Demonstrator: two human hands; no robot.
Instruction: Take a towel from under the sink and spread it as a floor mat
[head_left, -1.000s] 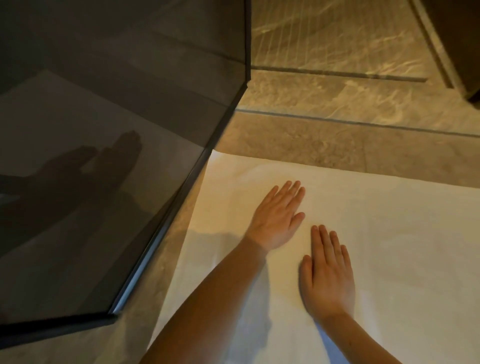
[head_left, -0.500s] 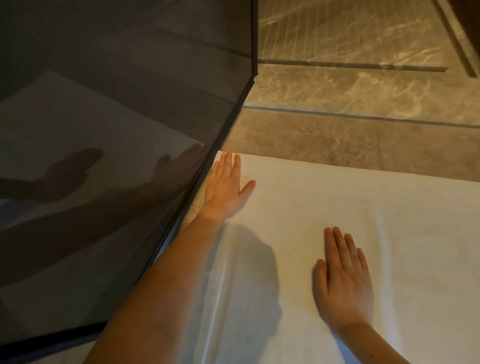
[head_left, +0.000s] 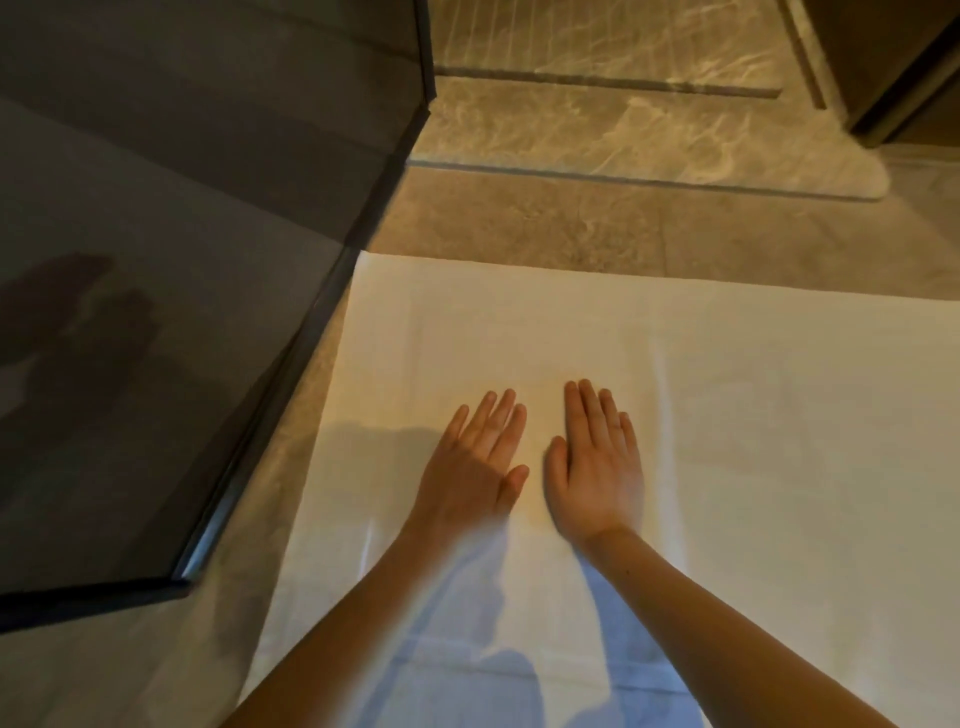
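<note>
A white towel (head_left: 753, 395) lies spread flat on the stone floor, its far edge straight and its left edge running along the dark glass panel. My left hand (head_left: 475, 465) rests palm down on the towel near its middle, fingers straight and together. Right beside it, my right hand (head_left: 597, 462) also lies flat on the cloth with straight fingers. The two hands are a few centimetres apart. Faint fold creases run across the towel near my forearms.
A dark tinted glass panel (head_left: 182, 260) with a black frame stands on the left, its bottom rail (head_left: 291, 400) slanting along the towel's left edge. Beyond the towel is marbled floor with a raised stone sill (head_left: 623, 140). A dark cabinet corner (head_left: 904, 67) stands at the top right.
My left hand has slid back from the towel's far left corner by the glass to the middle, beside my right hand. The view has shifted left, showing more towel on the right.
</note>
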